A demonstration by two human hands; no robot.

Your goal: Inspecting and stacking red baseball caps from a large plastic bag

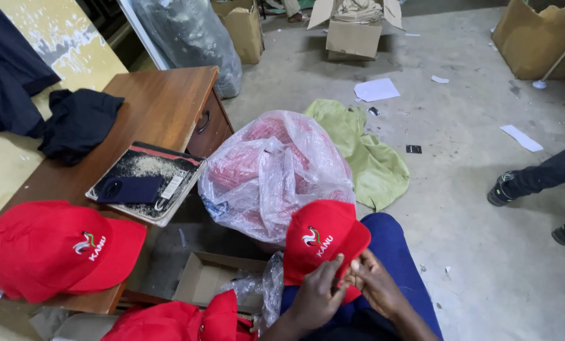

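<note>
Pinching the brim edge of a red cap (323, 237) over the lap, the left hand (317, 297) and right hand (374, 287) are closed on it at the fingertips. A slip is judged possible, the grip being narrow. Beyond, the clear bag of red caps (270, 170) could be toppled if nudged; the finished cap (55, 246) rests on the wooden desk (162, 101).

Two hands, left (317, 297) and right (376, 285), grip one red cap (323, 237) at near centre. One more red cap (55, 249) lies on the single wooden desk (162, 104) at left, beside one dark tray (146, 183). Two cardboard boxes (355, 28) stand at the far side, and one clear plastic bag (270, 170) of red goods sits at centre.
</note>
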